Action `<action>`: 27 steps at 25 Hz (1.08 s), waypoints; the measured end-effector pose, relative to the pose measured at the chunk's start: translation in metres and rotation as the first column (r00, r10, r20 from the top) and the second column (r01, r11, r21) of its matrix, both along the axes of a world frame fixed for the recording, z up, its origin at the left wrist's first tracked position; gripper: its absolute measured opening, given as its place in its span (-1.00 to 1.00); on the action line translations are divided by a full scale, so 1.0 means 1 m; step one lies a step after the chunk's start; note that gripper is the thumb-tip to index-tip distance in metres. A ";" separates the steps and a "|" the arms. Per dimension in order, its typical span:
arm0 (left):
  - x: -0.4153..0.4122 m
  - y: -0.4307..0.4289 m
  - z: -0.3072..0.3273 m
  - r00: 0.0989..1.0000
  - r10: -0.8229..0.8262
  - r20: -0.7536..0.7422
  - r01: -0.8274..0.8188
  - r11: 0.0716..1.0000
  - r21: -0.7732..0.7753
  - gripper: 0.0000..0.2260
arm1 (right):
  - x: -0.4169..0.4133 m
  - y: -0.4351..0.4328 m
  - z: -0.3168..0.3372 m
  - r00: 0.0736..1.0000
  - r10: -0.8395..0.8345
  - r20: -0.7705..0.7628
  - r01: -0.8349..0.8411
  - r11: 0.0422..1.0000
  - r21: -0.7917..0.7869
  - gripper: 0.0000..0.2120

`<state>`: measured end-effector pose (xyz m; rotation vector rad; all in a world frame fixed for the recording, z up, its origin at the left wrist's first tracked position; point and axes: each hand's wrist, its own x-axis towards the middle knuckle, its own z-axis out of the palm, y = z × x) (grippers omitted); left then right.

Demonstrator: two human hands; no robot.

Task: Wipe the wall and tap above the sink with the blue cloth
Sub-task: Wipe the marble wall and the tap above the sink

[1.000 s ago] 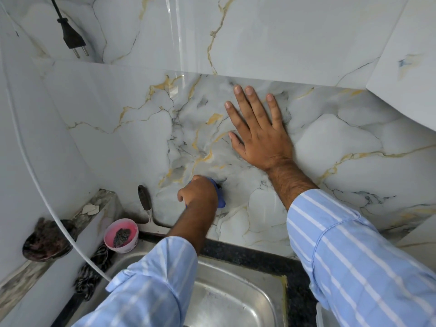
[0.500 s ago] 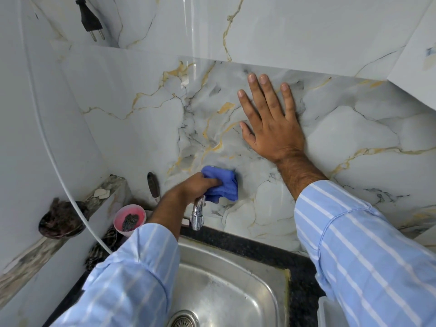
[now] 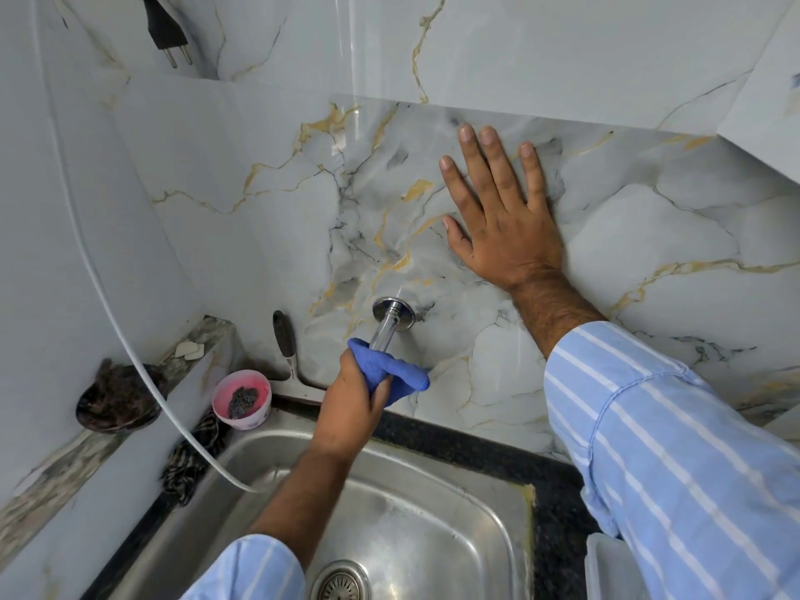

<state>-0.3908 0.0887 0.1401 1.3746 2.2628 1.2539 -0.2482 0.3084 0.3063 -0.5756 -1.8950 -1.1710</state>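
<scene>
Left hand (image 3: 351, 404) grips the blue cloth (image 3: 391, 370) around the tap (image 3: 385, 329), now further down its pipe than half a second ago.

Earlier the cloth was pressed on the wall (image 3: 454, 45) beside the tap; now it is bunched round the chrome pipe just below the round wall flange, which has come into view. The tap's spout is hidden under cloth and fist. The left hand is closed tight on the cloth, fingers curled. The right hand (image 3: 502, 223) stays flat and open, palm and spread fingers against the marble wall above and right of the tap. Below lies the steel sink (image 3: 433, 526), its drain cut off at the frame's bottom edge; a pink tub (image 3: 242, 400) stands on the bench at the sink's left corner.
</scene>
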 end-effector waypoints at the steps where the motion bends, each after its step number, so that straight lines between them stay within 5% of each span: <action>1: 0.006 0.000 -0.003 0.999 0.041 0.022 -0.042 0.998 0.044 -0.65 | 0.000 0.000 0.000 1.000 -0.001 0.001 0.001 1.000 0.001 -0.39; 11: 0.019 -0.010 -0.012 0.992 -0.019 0.125 -0.004 0.983 0.182 -0.59 | -0.002 0.003 -0.002 1.000 -0.001 0.000 0.001 1.000 -0.010 -0.39; 15: 0.028 -0.021 -0.018 0.955 -0.081 0.284 0.004 0.966 0.260 -0.57 | -0.002 0.004 -0.002 1.000 -0.003 0.002 0.003 1.000 -0.013 -0.39; 23: 0.013 -0.062 -0.063 0.983 0.087 0.161 -0.057 0.981 -0.185 -0.77 | -0.002 0.002 0.000 1.000 0.014 -0.003 -0.014 1.000 -0.027 -0.39; 27: -0.012 -0.098 -0.046 0.937 0.082 0.341 -0.081 0.997 -0.016 -0.81 | -0.001 0.001 0.000 1.000 0.017 0.001 -0.017 0.999 -0.032 -0.39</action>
